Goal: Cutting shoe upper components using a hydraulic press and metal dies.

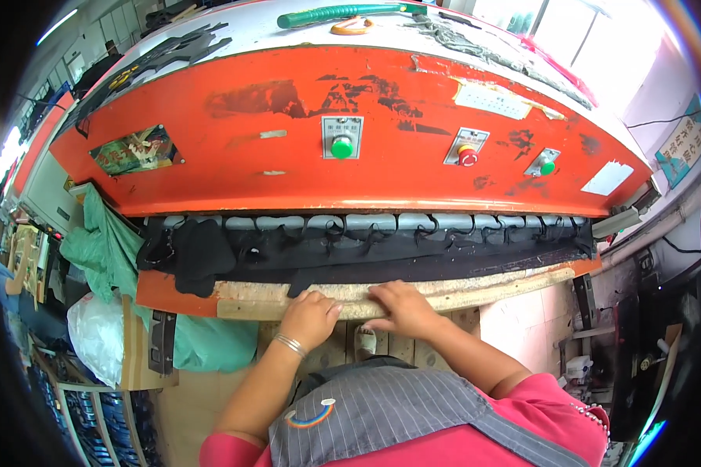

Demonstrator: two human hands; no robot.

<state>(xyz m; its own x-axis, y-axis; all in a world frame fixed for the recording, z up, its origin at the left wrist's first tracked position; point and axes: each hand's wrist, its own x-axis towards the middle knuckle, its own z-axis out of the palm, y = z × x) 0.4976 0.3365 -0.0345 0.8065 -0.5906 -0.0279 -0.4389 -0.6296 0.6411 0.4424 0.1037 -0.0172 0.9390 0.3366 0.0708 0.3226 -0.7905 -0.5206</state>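
My left hand [311, 317] rests on the pale wooden board [475, 302] along the front of a red press [241, 175]. Its fingers lie over the board's edge, beside a small flap of black material. To its right, my right hand [403, 309] lies on the same board, fingers stretched out and thumb apart. Behind the board, a black sheet [350, 270] covers the press bed, with a row of curved cut-outs along its far side under the machine's lip. A loose black cut piece [204, 253] hangs over the front at the left.
The press front has a green button [341, 147], a red stop knob [467, 156] and another green button [547, 167]. A green-handled tool [335, 14] lies on top. Green cloth [101, 241] and a white plastic bag [95, 335] stand at the left.
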